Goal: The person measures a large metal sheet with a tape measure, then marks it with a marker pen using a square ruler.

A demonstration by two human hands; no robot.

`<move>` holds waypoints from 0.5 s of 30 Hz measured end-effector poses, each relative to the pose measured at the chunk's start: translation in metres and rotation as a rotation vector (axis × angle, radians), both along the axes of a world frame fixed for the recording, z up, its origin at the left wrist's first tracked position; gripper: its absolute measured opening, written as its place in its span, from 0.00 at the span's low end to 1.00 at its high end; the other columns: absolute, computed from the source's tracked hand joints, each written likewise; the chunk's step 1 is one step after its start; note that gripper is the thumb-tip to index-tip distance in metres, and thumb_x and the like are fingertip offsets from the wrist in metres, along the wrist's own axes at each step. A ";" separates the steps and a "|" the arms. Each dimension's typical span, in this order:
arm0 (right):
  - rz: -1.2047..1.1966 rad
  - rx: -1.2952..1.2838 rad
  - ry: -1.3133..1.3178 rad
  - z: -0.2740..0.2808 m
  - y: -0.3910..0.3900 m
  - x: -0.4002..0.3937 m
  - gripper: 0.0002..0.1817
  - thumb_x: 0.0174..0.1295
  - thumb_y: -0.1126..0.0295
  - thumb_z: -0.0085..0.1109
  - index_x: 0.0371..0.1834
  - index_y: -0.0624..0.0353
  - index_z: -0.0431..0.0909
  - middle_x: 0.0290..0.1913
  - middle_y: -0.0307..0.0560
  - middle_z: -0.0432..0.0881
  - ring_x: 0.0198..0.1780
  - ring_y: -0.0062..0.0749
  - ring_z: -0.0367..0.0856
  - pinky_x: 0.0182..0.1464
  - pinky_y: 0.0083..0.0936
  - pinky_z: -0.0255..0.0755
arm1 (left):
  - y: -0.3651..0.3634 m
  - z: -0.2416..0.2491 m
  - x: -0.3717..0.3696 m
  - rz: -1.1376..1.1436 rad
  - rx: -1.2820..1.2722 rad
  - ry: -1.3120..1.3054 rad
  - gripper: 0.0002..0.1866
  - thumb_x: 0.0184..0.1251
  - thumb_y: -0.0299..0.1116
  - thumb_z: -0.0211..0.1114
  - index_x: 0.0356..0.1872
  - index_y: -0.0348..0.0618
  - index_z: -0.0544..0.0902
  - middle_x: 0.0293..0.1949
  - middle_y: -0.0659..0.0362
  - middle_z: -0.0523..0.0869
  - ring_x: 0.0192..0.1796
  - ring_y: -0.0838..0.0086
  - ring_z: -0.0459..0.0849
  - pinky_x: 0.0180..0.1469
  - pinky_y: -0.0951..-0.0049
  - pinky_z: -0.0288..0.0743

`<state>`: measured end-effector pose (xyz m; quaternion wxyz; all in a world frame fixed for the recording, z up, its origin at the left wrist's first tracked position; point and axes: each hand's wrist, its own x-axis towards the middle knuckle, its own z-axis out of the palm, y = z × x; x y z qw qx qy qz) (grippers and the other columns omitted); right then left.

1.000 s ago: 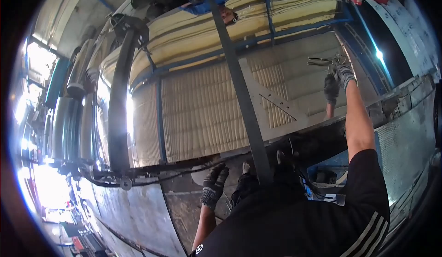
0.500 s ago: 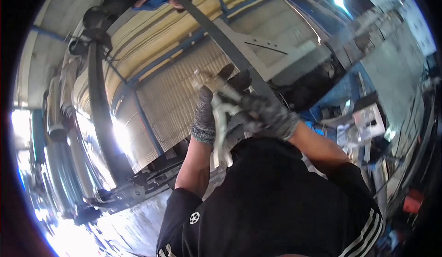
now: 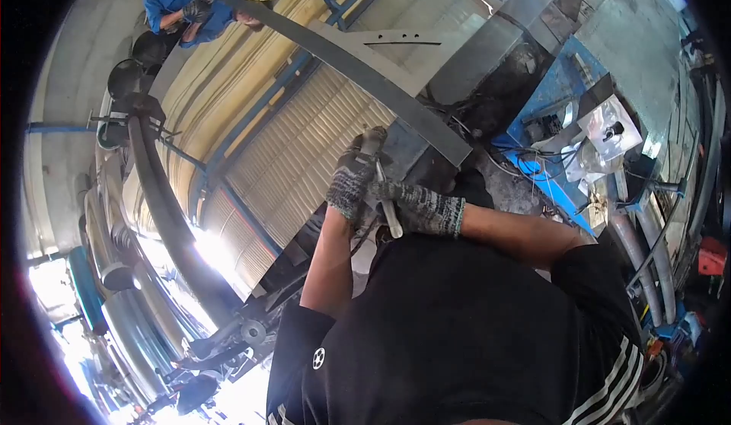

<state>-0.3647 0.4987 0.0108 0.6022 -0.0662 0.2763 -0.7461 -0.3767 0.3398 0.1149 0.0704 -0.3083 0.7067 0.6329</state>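
A silvery metal hand tool is between my hands, in front of my chest; its long handle points down toward me. My left hand, in a grey knitted glove, is closed around the tool's upper part, and much of the tool's head is hidden by the fingers. My right hand, gloved alike, reaches across from the right and is closed on the handle, close against the left hand. Just beyond my hands lies the end of a long dark flat metal bar.
A person in blue, wearing gloves, is at the bar's far end. A grey plate with a slot lies beside the bar. To the right stand a blue metal frame, cables and a white sheet. Long pipes are at left.
The tool has turned, its handle now lower and partly covered by my hands. My right hand has come down closer to my body. The view has shifted, showing more of the person in blue.
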 end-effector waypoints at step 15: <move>-0.055 0.305 -0.480 -0.024 0.031 -0.009 0.16 0.79 0.52 0.53 0.54 0.52 0.75 0.47 0.41 0.79 0.53 0.38 0.82 0.60 0.51 0.79 | -0.054 -0.053 -0.070 -0.861 -1.223 0.324 0.36 0.64 0.40 0.71 0.74 0.49 0.73 0.78 0.43 0.68 0.81 0.44 0.62 0.80 0.42 0.56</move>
